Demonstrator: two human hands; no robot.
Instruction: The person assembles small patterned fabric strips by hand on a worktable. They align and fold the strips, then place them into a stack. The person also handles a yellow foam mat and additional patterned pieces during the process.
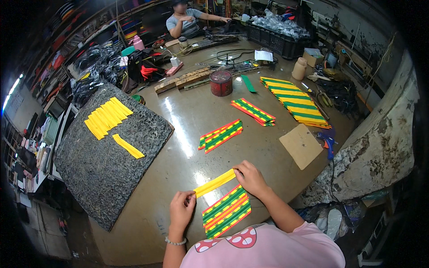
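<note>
A creased yellow strip [215, 183] is stretched between my two hands, low over the table. My left hand [181, 206] pinches its left end, and my right hand [250, 178] grips the right end. Just below the strip lie patterned green, yellow and red strips [227, 212], side by side close to my body. Farther off are two more groups of such strips, one pair [221, 135] in the middle and another small stack [253, 111] beyond it. On the dark rough slab [134, 165] at the left rests a row of yellow strips [107, 117], with one loose yellow strip [128, 146] apart.
A stack of yellow-and-green striped pieces [295, 102] lies at the right, near a brown square board [301, 146] and a blue glue gun [327, 144]. A red tin [221, 83] stands beyond the strips. Another person [192, 24] sits across the table beside a black crate [272, 42].
</note>
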